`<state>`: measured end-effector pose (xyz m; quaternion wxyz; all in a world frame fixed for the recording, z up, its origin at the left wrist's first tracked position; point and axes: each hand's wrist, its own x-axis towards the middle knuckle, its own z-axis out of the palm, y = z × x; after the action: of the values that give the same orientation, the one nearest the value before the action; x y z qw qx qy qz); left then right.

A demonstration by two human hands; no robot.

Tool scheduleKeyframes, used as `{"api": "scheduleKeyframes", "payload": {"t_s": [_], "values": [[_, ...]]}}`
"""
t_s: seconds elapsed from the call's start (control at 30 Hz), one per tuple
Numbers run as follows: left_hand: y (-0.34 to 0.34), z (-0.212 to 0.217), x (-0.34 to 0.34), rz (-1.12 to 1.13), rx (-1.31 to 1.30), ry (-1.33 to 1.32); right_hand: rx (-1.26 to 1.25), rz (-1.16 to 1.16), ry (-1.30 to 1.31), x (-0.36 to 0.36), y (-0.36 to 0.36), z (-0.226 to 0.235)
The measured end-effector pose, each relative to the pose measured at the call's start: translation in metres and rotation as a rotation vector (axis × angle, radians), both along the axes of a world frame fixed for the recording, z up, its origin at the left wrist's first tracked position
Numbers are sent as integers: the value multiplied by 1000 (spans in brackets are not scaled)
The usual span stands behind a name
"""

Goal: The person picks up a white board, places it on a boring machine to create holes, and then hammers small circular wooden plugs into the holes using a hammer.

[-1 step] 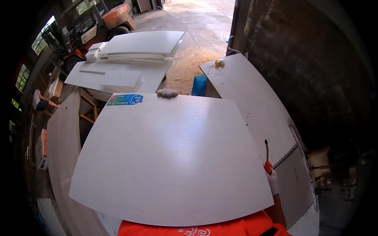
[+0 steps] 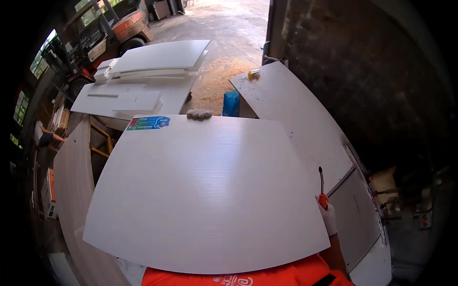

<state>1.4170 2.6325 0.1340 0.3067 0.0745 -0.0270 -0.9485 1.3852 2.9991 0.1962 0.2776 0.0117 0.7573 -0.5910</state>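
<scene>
A large white panel [image 2: 205, 190] with a faint wood grain fills the space in front of me, its near edge against my red shirt. The gloved fingers of my left hand [image 2: 199, 114] curl over its far edge, next to a blue and green sticker [image 2: 149, 123]; the rest of that hand is hidden behind the panel. Beside the right edge, my right hand [image 2: 328, 220], in a white glove, is closed around a red-handled tool [image 2: 323, 200] with a thin dark shaft pointing up. The panel partly covers this hand.
White boards [image 2: 157, 56] lie stacked at the far left, before an orange forklift [image 2: 131, 26]. A long white worktop [image 2: 305, 114] runs along the right, with a blue bag [image 2: 231, 103] beside it. Another person [image 2: 45, 136] bends at the far left. Sawdust [image 2: 214, 78] covers some floor.
The stacked boards, forklift and worktop have shifted a little to the left in view. Both hands keep their hold, and the panel stays almost in place before me.
</scene>
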Motion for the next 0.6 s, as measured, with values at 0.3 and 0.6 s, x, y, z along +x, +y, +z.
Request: {"api": "scheduleKeyframes", "payload": {"t_s": [0.3,0.6], "values": [[260,-23,-60,-566,42,-13,-572,-414,-140,103,217,16],[469,-51,-47,-899,45,-116,-286,-831,-72,208,415,1]]}}
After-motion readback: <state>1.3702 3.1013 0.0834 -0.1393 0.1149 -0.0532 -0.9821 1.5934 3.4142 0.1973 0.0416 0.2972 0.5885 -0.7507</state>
